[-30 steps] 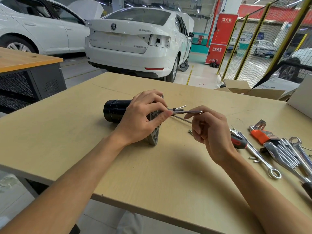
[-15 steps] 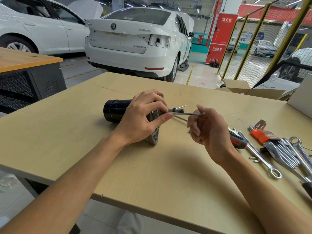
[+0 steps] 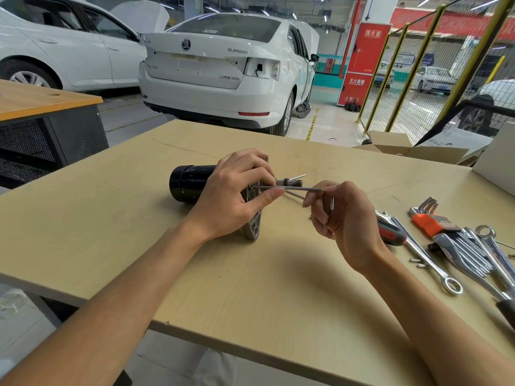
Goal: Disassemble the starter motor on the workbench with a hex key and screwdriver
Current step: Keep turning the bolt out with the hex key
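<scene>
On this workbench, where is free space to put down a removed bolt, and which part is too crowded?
Bare wood lies left of the starter motor, toward the workbench left edge, and along the near edge between the two forearms. The far strip behind the motor is bare too. The right side is crowded: screwdriver, wrenches and hex key set lie packed together.

Left hand (image 3: pixel 234 196) curls in a grip; right hand (image 3: pixel 344 221) pinches, fingers bent.

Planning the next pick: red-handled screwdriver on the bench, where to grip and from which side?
Grip the screwdriver by its red-and-black handle, coming from above. It lies flat on the workbench, handle end nearest; the right hand hides its far part and a wrench lies tight on its right, so a side approach looks crowded.
</scene>
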Demonstrator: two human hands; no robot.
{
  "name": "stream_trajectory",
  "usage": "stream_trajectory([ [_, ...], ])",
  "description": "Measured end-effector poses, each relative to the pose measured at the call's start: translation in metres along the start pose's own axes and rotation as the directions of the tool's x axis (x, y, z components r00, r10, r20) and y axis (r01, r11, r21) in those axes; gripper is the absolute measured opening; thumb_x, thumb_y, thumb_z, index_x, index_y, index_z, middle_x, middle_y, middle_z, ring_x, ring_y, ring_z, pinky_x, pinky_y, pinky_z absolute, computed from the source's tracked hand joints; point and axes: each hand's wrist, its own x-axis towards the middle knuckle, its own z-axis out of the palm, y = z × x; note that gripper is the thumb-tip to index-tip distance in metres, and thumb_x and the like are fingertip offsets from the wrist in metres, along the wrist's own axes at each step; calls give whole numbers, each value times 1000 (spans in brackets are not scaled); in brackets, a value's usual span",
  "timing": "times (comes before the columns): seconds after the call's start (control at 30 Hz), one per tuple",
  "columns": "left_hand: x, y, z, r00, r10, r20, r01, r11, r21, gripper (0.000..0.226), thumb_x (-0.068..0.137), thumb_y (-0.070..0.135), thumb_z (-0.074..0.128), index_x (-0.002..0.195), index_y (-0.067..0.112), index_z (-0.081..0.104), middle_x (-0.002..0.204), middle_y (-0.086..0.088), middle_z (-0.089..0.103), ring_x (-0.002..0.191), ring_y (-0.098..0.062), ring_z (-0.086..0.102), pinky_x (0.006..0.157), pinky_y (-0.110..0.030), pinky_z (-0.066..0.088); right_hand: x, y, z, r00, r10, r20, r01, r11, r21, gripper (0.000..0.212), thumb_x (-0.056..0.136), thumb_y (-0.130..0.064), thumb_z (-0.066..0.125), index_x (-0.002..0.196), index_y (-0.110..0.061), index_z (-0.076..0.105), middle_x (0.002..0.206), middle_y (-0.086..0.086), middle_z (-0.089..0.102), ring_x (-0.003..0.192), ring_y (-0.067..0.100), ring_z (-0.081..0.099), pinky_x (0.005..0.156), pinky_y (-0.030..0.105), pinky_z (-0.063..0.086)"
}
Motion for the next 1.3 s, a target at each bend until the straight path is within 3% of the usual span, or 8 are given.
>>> stream_trajectory([
  [0.43,1,1,1,1000,-15,-12,14,999,-31,32,91,38,60,87,11,75,101,1,68,123,-19,53,104,-54,38,0,2,-2,996,-73,-42,69,993,-97,33,82,-6,38,73,-8,69,47,2,41,37,12,34,42,20,28],
  [0.57,1,1,1,1000,-11,-28,10,999,-38,30,91,37,61,86,11,75,99,1,68,121,-17,54,103,-53,40,-1,-1,2,991,-48,-127,32,992,-125,37,92,-1,41,78,-15,72,48,2,41,39,13,34,43,24,24],
  [0.7,1,1,2,999,-2,-36,1,999,-34,30,90,37,62,84,11,75,98,1,68,120,-18,55,102,-53,40,-1,-1,2,980,-15,-200,-6,994,-106,29,99,-7,39,91,-10,66,49,1,43,41,13,34,40,19,25],
  [0.9,1,0,1,999,-7,-32,5,999,-41,30,90,38,63,85,11,74,99,1,68,121,-17,54,102,-54,40,-3,-5,4,997,27,-74,-30,999,-42,57,101,-41,42,58,-11,64,46,2,39,40,13,34,40,22,28],
  [1.0,1,0,1,1000,-10,-28,9,999,-44,30,90,38,62,86,11,74,99,1,68,121,-18,54,101,-55,40,-4,-5,4,999,19,-44,-21,999,-34,59,101,-39,36,57,-11,62,46,2,39,41,13,35,42,23,28],
  [1.13,0,0,1,1000,-8,-27,7,999,-42,29,89,38,63,86,11,74,99,1,68,121,-17,54,102,-54,40,-3,-8,4,998,51,-38,-52,999,-12,58,91,-52,38,54,-14,61,46,2,38,41,14,34,42,22,28],
  [1.3,0,-2,2,1000,12,-29,-12,1000,-25,29,89,38,64,85,12,74,100,1,68,122,-19,54,102,-55,40,-2,-5,3,1000,1,-4,-1,1000,3,48,88,-38,38,49,-20,59,47,4,36,39,13,33,42,22,27],
])
